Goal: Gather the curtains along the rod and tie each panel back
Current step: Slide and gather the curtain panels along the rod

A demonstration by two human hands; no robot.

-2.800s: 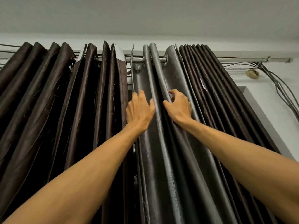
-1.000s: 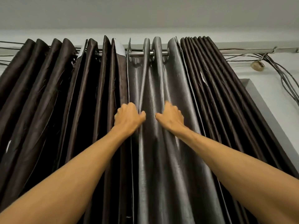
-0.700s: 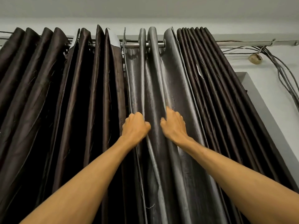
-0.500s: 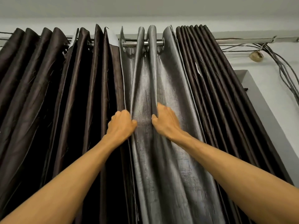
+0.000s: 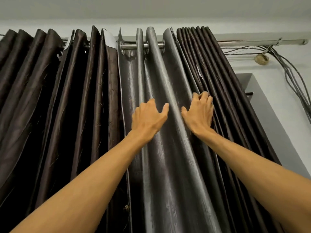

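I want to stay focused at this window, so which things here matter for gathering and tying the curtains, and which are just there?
For the job: curtains, rod, left hand, right hand.
Just there: cables, round wall fitting, window recess.

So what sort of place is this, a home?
Probably an indoor room at a window, perhaps a home; I cannot be sure. Dark eyelet curtains hang from a metal rod just under the ceiling, a grey recess shows at the right, and loose cables run along the wall.
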